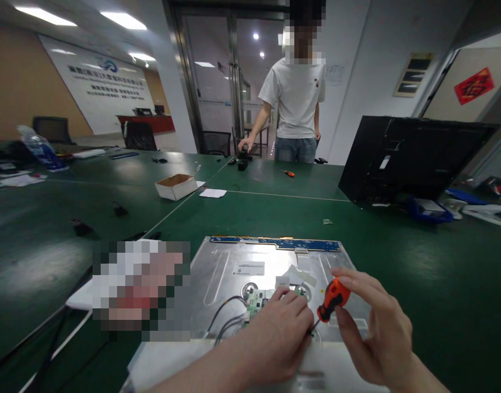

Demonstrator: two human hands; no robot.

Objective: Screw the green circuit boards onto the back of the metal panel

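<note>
In front of me lies a metal-backed display panel [218, 273] with a blue circuit strip [250, 240] along its far edge. A green circuit board [256, 299] with black cables sits on its middle. My right hand [381, 327] grips an orange and black screwdriver [333, 299] by the handle, fingertips around it. The screwdriver is tilted, its shaft pointing down and left toward the board's right side. My left hand [283, 330] is closed over the board beside the shaft. Its fingers are curled, and what they hold, if anything, is hidden, as is the screwdriver's tip.
A large black screen housing [410, 158] stands at right beside a blue tray [428, 210]. Farther off are an open box [176, 186], a paper [213, 193] and another screwdriver [288, 173]. Cables [62, 322] run at left. A person [297, 98] stands across the table, one hand on a dark object.
</note>
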